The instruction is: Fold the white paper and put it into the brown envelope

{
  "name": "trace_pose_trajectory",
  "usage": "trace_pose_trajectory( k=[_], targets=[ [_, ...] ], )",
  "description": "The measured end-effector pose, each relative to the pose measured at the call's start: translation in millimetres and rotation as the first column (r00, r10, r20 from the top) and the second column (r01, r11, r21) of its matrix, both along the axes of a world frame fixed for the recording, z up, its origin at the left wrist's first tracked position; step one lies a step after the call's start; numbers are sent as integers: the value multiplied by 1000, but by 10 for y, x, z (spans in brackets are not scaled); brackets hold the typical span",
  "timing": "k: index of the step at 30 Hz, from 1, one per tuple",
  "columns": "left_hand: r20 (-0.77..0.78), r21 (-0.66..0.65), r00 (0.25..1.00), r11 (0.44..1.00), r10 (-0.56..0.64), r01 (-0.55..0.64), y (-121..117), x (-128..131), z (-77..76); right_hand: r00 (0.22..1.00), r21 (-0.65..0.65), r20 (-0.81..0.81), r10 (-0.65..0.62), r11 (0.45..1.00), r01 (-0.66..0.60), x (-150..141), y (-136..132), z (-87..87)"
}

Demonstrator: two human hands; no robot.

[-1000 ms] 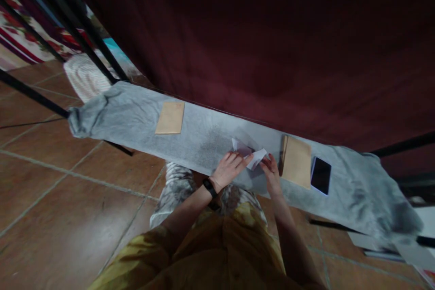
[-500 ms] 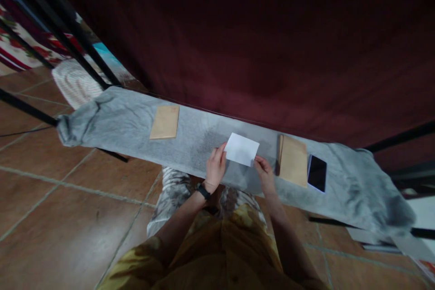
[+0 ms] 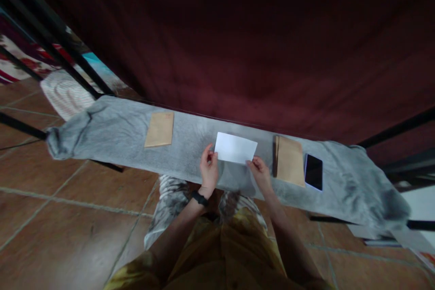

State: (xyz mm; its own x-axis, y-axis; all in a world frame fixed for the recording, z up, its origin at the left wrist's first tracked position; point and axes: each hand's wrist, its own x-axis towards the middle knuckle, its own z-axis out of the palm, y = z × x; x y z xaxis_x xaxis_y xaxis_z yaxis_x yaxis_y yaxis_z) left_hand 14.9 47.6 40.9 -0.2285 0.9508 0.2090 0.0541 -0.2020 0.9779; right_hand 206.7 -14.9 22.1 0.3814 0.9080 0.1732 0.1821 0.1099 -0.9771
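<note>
A white sheet of paper [image 3: 235,148] is held just above the grey cloth, its long side running left to right. My right hand [image 3: 259,170] pinches its lower right corner between thumb and fingers. At the left edge, my left hand [image 3: 208,168] has its index finger and thumb apart, with the thumb close to the lower left corner; whether it touches the paper is hard to tell. To the left lies a brown envelope [image 3: 159,129] with a faint reddish mark near its top. Right of my right hand is a stack of brown envelopes [image 3: 290,160].
A phone [image 3: 313,172] with a dark screen lies right of the stack. Grey cloth [image 3: 118,133] covers the long narrow bench. Behind it hangs a dark red curtain [image 3: 220,68]. Black metal bars [image 3: 78,56] stand at the left, above tiled floor [image 3: 61,231].
My left hand's fingers have opened and shifted off the paper's left edge. The paper now looks wider and more level, while my right hand keeps its corner. The view has shifted slightly.
</note>
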Motion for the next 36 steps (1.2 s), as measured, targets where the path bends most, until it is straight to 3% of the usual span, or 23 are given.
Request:
trace_pose_trajectory(
  k=[2,5,8,11,15,18,23,29,32,33,36],
  targets=[
    [66,-38,998,999,-7,10,4,15,82,994,45,65,-92,995,89,24,66,155],
    [175,-137,975,977,-137,162,-40,27,175,969,102,163,-188,980,173,100,208,387],
    [309,-269,910,893,-275,362,-130,36,189,927,105,327,-185,982,159,170,379,548],
    [456,-362,870,854,-187,373,-227,58,110,835,50,538,-114,993,103,163,543,574],
    [521,-399,854,885,4,240,-318,115,-73,705,-47,709,-1,998,49,-19,667,408],
    [563,-448,822,868,88,214,-356,178,-201,690,-54,722,45,998,-9,-266,644,190],
    [573,-510,809,830,130,227,-394,293,-327,728,-97,667,161,987,-130,-616,452,-179],
    [604,-558,794,746,65,364,-512,180,-311,642,-209,711,287,958,-196,-596,272,-358],
    [505,-574,852,684,-139,451,-648,12,-276,550,-282,760,347,938,-203,-576,228,-369],
    [402,-555,886,707,-233,437,-686,-31,-262,522,-299,775,356,935,-193,-582,215,-370],
    [-100,-314,915,885,-390,343,-703,-70,-224,455,-332,810,370,929,-166,-620,174,-376]
  ],
)
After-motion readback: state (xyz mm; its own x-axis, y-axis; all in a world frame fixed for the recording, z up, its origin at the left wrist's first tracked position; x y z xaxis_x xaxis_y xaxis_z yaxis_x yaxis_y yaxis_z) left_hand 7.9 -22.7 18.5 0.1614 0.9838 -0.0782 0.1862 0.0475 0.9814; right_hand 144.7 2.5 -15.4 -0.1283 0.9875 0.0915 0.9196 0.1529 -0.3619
